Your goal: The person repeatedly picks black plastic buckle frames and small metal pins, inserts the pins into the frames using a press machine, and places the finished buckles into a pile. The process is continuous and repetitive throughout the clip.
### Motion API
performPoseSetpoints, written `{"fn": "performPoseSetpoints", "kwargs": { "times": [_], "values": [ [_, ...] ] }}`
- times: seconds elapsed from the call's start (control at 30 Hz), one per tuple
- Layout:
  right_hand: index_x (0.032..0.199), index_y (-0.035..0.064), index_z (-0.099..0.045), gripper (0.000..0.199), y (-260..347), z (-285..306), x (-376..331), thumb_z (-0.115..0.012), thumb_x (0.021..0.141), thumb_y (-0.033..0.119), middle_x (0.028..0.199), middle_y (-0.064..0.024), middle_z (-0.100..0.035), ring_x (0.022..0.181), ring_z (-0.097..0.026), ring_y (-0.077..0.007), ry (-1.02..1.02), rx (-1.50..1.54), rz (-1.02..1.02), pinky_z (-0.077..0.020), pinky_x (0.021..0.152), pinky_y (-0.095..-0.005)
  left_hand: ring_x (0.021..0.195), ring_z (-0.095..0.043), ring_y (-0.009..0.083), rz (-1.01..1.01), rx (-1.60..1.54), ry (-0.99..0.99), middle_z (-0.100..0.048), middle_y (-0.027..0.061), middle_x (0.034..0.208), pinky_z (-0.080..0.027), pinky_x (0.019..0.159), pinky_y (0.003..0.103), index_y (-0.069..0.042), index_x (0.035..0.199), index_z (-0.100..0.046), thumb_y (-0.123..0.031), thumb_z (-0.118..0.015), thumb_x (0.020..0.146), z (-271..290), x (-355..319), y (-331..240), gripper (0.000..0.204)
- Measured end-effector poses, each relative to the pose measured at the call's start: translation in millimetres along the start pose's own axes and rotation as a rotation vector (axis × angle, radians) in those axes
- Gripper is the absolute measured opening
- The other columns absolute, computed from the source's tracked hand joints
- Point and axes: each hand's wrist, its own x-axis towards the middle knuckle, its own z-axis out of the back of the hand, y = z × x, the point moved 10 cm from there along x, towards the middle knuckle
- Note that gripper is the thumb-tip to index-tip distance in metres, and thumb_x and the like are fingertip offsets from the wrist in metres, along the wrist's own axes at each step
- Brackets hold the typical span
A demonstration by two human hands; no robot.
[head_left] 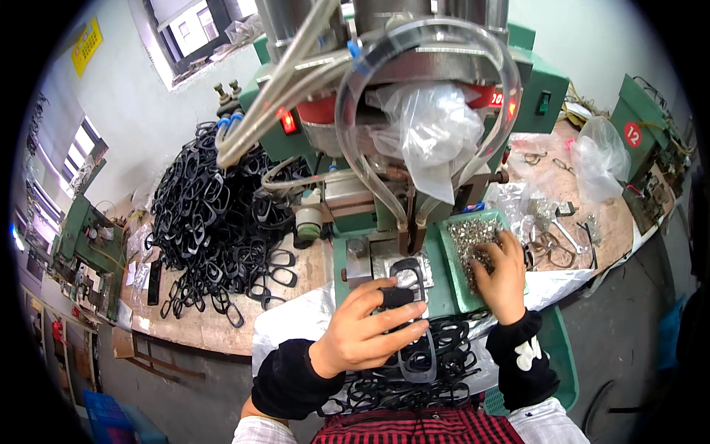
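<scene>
My left hand (370,325) is closed on a black eyeglass frame (404,265), a black band round one finger. The frame's upper rim lies on the metal fixture (381,255) beneath the press's brown tooling (412,240); its lower rim hangs toward me. To the right, my right hand (505,281) reaches into a green tray (448,270) of small metal parts (472,235). Its fingers are bent and apart over the parts; whether a part touches the fingertips I cannot make out. More black frames (451,348) lie in my lap area.
A large heap of black eyeglass frames (211,214) covers the bench (214,337) on the left. Clear tubes (344,111) and a plastic bag (436,133) hang from the green press (543,66). At right lie a wrench (568,237) and plastic bags; below stands a green basket (566,362).
</scene>
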Motion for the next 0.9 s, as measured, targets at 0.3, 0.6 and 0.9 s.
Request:
{"fn": "performPoseSetpoints", "kwargs": {
  "times": [0.3, 0.6, 0.9],
  "values": [
    [0.089, 0.0018, -0.064, 0.012, 8, -24, 0, -0.071, 0.079, 0.004, 0.104, -0.0155, -0.066, 0.099, -0.062, -0.0365, 0.032, 0.100, 0.200, -0.0486, 0.084, -0.0453, 0.096, -0.066, 0.0322, 0.114, -0.044, -0.025, -0.069, 0.0134, 0.123, -0.052, 0.099, 0.051, -0.003, 0.111, -0.073, -0.006, -0.073, 0.080, 2, -14, 0, 0.031],
    [0.100, -0.0027, -0.068, 0.015, -50, -23, -10, -0.071, 0.088, 0.006, 0.091, -0.0100, -0.071, 0.083, -0.064, -0.0182, 0.026, 0.410, -0.231, -0.0497, 0.078, -0.0299, 0.138, -0.045, 0.0344, 1.122, -1.142, 0.388, -0.041, 0.0210, 0.153, -0.041, 0.111, 0.045, -0.007, 0.156, -0.031, -0.023, -0.073, 0.093, -28, -110, -39, 0.077],
    [0.102, -0.0036, -0.069, 0.015, -37, -37, 4, -0.069, 0.088, 0.003, 0.089, -0.0111, -0.072, 0.080, -0.067, -0.0179, 0.096, 0.525, -0.276, -0.0514, 0.077, -0.0295, 0.101, -0.055, 0.0301, 0.744, 0.750, 0.324, -0.064, 0.0092, 0.106, -0.047, 0.083, 0.040, -0.009, 0.085, -0.075, -0.006, -0.074, 0.072, 130, -136, 99, 0.014]
  ]
}}
